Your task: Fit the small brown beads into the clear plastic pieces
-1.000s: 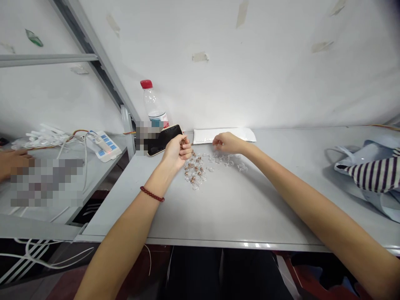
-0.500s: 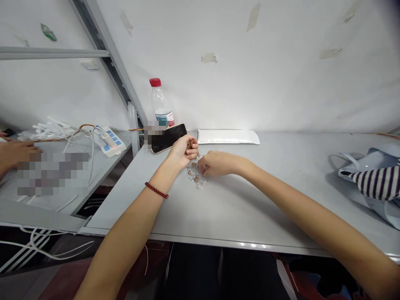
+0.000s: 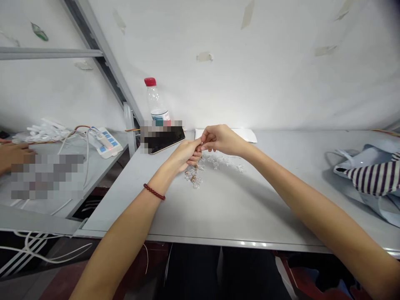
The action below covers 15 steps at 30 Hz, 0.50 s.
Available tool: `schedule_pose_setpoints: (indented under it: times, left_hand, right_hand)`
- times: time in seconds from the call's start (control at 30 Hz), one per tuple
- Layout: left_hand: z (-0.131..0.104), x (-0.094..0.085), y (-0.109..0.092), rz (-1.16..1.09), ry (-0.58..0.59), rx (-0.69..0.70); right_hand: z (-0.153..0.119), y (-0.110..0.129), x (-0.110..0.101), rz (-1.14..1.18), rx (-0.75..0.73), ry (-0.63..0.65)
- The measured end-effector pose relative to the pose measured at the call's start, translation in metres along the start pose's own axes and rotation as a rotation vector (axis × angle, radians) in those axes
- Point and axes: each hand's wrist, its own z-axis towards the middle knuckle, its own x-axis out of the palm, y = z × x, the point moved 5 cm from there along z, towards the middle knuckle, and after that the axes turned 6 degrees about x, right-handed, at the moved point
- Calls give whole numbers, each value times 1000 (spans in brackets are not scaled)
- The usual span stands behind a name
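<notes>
My left hand [image 3: 186,154] is closed, its fingers curled in toward the palm. What lies inside is hidden now. My right hand [image 3: 221,139] pinches at the left thumb and fingertips, and whatever is between its fingers is too small to name. Just below the hands, clear plastic pieces with gold-brown bits [image 3: 193,179] lie in a loose cluster on the grey table [image 3: 200,216]. More clear flower-like pieces [image 3: 227,162] are scattered under my right wrist.
A dark-screened phone [image 3: 168,138] lies left of my hands, before a red-capped bottle [image 3: 158,104]. A white packet [image 3: 246,134] is behind them. At right sits a striped cloth bag [image 3: 371,179]. On the left table are a power strip [image 3: 108,143] and another person's hand [image 3: 18,153].
My right hand has lifted from the clear pieces to the left fingertips. The left hand has turned, hiding the small brown things seen in its palm. More clear pieces show at right.
</notes>
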Motion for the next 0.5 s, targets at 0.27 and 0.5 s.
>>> schedule_pose_setpoints:
  times: [0.27, 0.5]
  left_hand:
    - [7, -20, -14, -343, -188, 97]
    - [7, -45, -21, -550, -259, 44]
  right_hand:
    - [4, -25, -4, -242, 93, 54]
    - [6, -25, 23, -621, 15, 173]
